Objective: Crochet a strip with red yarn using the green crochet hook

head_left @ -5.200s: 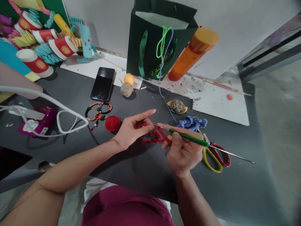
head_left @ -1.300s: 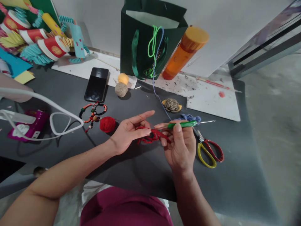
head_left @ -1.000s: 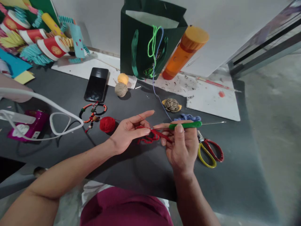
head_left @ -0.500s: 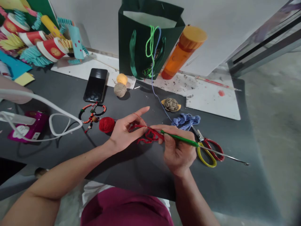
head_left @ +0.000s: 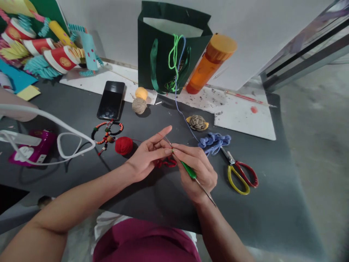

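Between thumb and fingers, my left hand (head_left: pixel 148 154) pinches red crochet work (head_left: pixel 166 162), its index finger stretched out with the yarn over it. My right hand (head_left: pixel 196 171) grips a crochet hook (head_left: pixel 189 170) by its green handle. The hook's metal tip meets the red yarn at my left fingertips, and its other metal end points down toward my right wrist. Part of the crochet work is hidden by my fingers. A red yarn ball (head_left: pixel 124 145) lies left of my left hand, its strand running to that hand.
Scissors (head_left: pixel 238 174) and blue yarn work (head_left: pixel 214 142) lie right of my hands. Behind are a crocheted flower (head_left: pixel 197 123), small yarn balls (head_left: pixel 139 104), a phone (head_left: pixel 111 100), a dark green bag (head_left: pixel 163 54) and an orange container (head_left: pixel 211 65). Beaded bracelets (head_left: pixel 107 133) and a white cable (head_left: pixel 71 127) are leftward.
My right hand has moved slightly left and turned the hook, so its rear end now points down instead of rightward. The hook's tip has come up at my left fingertips.
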The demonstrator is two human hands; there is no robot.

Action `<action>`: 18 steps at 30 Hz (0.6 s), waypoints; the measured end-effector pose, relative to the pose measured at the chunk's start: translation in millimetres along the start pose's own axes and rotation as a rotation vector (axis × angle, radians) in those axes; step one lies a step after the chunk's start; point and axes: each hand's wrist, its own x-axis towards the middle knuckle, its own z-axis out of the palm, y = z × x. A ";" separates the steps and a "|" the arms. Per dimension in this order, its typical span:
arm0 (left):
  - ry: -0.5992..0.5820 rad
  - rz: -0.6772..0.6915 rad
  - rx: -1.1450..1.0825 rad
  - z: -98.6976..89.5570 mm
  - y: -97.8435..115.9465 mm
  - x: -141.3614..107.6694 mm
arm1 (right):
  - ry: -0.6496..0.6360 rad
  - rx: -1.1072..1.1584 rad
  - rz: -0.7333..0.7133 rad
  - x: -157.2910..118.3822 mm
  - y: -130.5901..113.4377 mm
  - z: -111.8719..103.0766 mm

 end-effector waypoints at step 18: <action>-0.075 -0.127 -0.112 -0.1 6.2 2.3 | 0.216 0.534 0.741 2.0 -1.3 6.0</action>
